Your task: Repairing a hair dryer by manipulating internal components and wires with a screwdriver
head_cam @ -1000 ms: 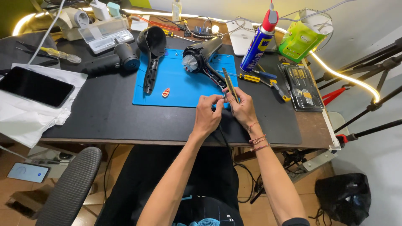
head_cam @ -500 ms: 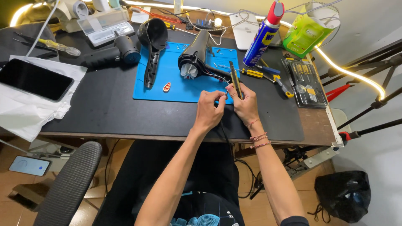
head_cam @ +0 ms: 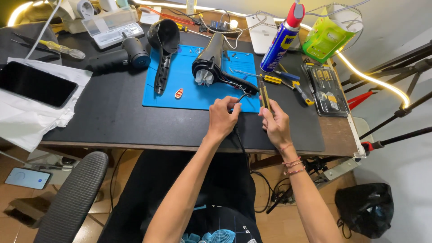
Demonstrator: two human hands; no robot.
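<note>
An opened black hair dryer body (head_cam: 215, 63) lies on a blue work mat (head_cam: 189, 90), its white fan facing me. Its black cord (head_cam: 240, 135) runs off the mat's near edge toward me. My left hand (head_cam: 222, 118) pinches the cord's wire end near that edge. My right hand (head_cam: 274, 123) holds a slim yellow and black hand tool (head_cam: 264, 94) upright just right of the wire. The dryer's separate black shell half (head_cam: 163, 42) lies on the mat's left part, with a small orange and white part (head_cam: 179, 93) near it.
A blue and yellow spray can (head_cam: 282, 40), a green packet (head_cam: 325, 38), screwdrivers (head_cam: 288, 81) and a case of tool bits (head_cam: 326, 90) lie right of the mat. A black handheld device (head_cam: 118, 57), a clear box (head_cam: 112, 27) and a dark tablet (head_cam: 33, 84) on white paper sit left. A chair arm (head_cam: 74, 198) is below.
The view has shifted a little. My hands stay together at the mat's near edge, and the right hand has drawn slightly right with the tool.
</note>
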